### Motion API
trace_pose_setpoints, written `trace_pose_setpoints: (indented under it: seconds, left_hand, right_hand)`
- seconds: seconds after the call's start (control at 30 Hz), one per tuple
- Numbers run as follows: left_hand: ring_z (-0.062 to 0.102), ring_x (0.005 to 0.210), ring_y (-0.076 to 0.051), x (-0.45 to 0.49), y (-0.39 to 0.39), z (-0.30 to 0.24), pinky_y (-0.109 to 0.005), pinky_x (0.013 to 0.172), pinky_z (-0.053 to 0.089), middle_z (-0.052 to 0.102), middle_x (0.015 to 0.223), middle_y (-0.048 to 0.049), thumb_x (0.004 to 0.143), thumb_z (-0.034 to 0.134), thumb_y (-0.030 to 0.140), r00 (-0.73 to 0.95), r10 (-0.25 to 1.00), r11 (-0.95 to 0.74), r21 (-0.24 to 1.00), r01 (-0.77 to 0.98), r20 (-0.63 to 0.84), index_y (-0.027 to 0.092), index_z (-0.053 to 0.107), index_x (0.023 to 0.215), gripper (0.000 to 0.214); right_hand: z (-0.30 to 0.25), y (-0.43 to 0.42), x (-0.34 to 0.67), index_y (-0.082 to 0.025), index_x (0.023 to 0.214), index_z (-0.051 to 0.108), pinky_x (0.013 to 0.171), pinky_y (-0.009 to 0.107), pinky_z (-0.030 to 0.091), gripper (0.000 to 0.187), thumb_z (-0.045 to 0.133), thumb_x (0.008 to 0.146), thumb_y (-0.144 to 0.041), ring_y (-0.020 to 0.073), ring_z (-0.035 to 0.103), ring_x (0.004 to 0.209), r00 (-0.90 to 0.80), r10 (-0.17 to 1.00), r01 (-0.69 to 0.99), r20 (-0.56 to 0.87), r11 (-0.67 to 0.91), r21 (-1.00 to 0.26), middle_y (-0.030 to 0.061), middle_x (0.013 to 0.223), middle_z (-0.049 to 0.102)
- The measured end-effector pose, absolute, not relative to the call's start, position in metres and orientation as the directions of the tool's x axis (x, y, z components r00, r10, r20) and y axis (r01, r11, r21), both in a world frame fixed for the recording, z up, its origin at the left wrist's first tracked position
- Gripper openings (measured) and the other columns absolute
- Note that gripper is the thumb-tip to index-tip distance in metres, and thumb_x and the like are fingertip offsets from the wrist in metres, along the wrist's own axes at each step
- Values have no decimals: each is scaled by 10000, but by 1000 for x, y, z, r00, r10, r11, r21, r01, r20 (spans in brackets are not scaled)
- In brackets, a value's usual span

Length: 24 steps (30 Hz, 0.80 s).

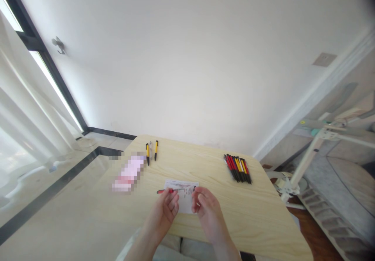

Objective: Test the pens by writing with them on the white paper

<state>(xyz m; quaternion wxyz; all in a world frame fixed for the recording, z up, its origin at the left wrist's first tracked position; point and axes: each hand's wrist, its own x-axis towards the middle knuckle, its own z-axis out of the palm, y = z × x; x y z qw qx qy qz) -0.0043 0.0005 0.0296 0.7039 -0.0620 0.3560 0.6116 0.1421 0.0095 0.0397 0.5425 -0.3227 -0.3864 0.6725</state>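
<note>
My left hand is closed on a red pen, whose end sticks out to the left of the fingers. Opposite it, my right hand pinches something small and dark at the fingertips, too small to name. Between and beneath both hands lies a white sheet of paper with dark and red scribbles on it. To the right, a group of red, yellow and black pens lies side by side. Two yellow-and-black pens and a pale pen rest at the far left.
The light wooden table stands against a white wall. A blurred-out pink rectangle is on its left side. White curtains hang by the window at left. To the right are a white metal frame and a grey sofa.
</note>
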Motion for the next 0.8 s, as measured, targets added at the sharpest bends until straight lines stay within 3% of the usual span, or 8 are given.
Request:
trace_pose_setpoints:
  seconds: [0.07, 0.2, 0.33, 0.43, 0.53, 0.63, 0.7, 0.8]
  left_hand:
    - [619, 578, -97, -9, 3, 33, -194, 493, 494, 648, 691, -17, 765, 553, 153, -36, 813, 202, 339, -919, -582, 137, 552, 764, 17]
    - [624, 585, -99, -11, 4, 38, -185, 485, 496, 643, 685, -22, 787, 509, 122, -72, 798, 168, 336, -927, -598, 136, 546, 745, 58]
    - [626, 580, -103, -12, 4, 41, -188, 480, 497, 643, 684, -28, 801, 474, 101, -80, 785, 179, 348, -920, -615, 137, 548, 748, 98]
    - [628, 573, -107, -17, 4, 40, -186, 467, 491, 643, 679, -29, 800, 465, 90, -115, 772, 149, 353, -924, -625, 138, 543, 730, 115]
    - [627, 564, -109, -22, 5, 38, -188, 464, 487, 643, 677, -27, 803, 461, 95, -129, 761, 126, 340, -932, -636, 140, 540, 722, 122]
    - [629, 575, -111, -26, 9, 38, -191, 474, 485, 643, 680, -24, 808, 452, 97, -131, 754, 127, 338, -933, -644, 144, 542, 726, 131]
    - [629, 587, -110, -30, 12, 37, -192, 486, 483, 643, 691, -25, 814, 441, 101, -146, 752, 116, 347, -931, -642, 147, 541, 716, 148]
    - [632, 622, -110, -36, 14, 33, -199, 517, 487, 644, 721, -27, 809, 445, 102, -175, 749, 100, 371, -923, -639, 149, 544, 713, 146]
  right_hand:
    - [42, 7, 149, -206, 852, 610, 505, 207, 383, 229, 617, 719, -393, 80, 475, 551, -319, 948, -652, -14, -231, -722, -3, 710, 552]
    - [48, 3, 154, -203, 767, 599, 455, 187, 327, 205, 641, 700, -392, 57, 407, 482, -409, 912, -759, 40, -315, -570, -34, 618, 489]
    - [53, 5, 157, -188, 680, 546, 436, 187, 292, 127, 625, 713, -282, 57, 369, 451, -416, 909, -741, 41, -312, -595, -49, 560, 441]
    - [49, 12, 166, -185, 639, 486, 444, 198, 295, 153, 578, 735, -261, 68, 370, 445, -361, 932, -660, 7, -251, -708, -49, 535, 434]
    - [40, 23, 176, -186, 644, 465, 436, 201, 291, 157, 511, 770, -269, 83, 393, 446, -301, 951, -379, -76, -192, -905, -37, 536, 470]
    - [37, 33, 179, -181, 633, 498, 461, 213, 320, 202, 456, 796, -292, 108, 428, 485, -205, 978, 171, -23, 12, -985, -20, 547, 491]
    - [42, 38, 176, -186, 729, 571, 566, 230, 371, 139, 460, 791, -243, 136, 495, 618, -259, 960, 511, 108, 231, -828, 8, 665, 546]
    - [50, 43, 170, -229, 913, 605, 720, 238, 379, 245, 446, 767, -112, 150, 517, 825, -466, 870, 709, 159, 475, -522, 30, 902, 558]
